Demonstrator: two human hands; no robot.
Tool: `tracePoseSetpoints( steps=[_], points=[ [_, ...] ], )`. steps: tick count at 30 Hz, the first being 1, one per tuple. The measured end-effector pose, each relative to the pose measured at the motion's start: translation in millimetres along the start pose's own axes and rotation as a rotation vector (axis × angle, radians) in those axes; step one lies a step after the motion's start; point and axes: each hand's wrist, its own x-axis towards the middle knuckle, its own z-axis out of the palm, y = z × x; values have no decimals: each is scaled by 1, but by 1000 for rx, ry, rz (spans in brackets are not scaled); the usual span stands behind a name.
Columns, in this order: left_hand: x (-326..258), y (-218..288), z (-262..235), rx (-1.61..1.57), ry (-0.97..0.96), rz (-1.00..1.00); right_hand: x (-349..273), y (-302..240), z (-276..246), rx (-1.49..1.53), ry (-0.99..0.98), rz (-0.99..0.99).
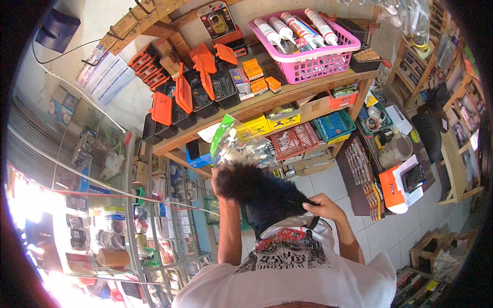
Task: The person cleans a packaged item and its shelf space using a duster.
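Note:
A clear plastic bag (237,149) with a green strip along its edge stands tilted in front of me, with several pale pieces inside. My left hand (215,180) grips the bag's lower end; most of its fingers are hidden. Spread between my arms is a black, fluffy thing (267,197), whose exact kind I cannot make out. It covers part of the left hand and the bag's bottom. At its right end my right hand (326,206) is closed, pinching the black edge between thumb and fingers.
A wooden shelf (257,112) ahead carries black bins with orange lids (184,95), small orange boxes (252,69) and a pink basket (313,64) of sealant tubes. Below stand red and teal baskets (333,124). Glass display shelving (154,205) is left; a brown table (354,185) stands right.

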Motion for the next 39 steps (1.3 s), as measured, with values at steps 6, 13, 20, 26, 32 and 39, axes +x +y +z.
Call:
tracePoseSetpoints(
  steps=[6, 13, 20, 26, 32, 39],
  points=[
    [9, -7, -24, -307, -366, -114, 3, 0, -1, 98, 61, -48],
    [13, -11, -30, -311, -542, -73, -2, -1, -7, 66, 77, -9],
    [1, -17, -6, -350, -688, -135, -12, -18, -7, 203, 293, -137],
    [-15, -37, 18, -408, -614, -333, -5, -40, 6, 434, 419, -305],
    [-28, -58, 30, -211, -726, -370, 16, -52, 25, 405, 503, -421],
    [-33, -75, 27, -242, -706, -365, 23, -72, 39, 538, 576, -359]
  ],
)
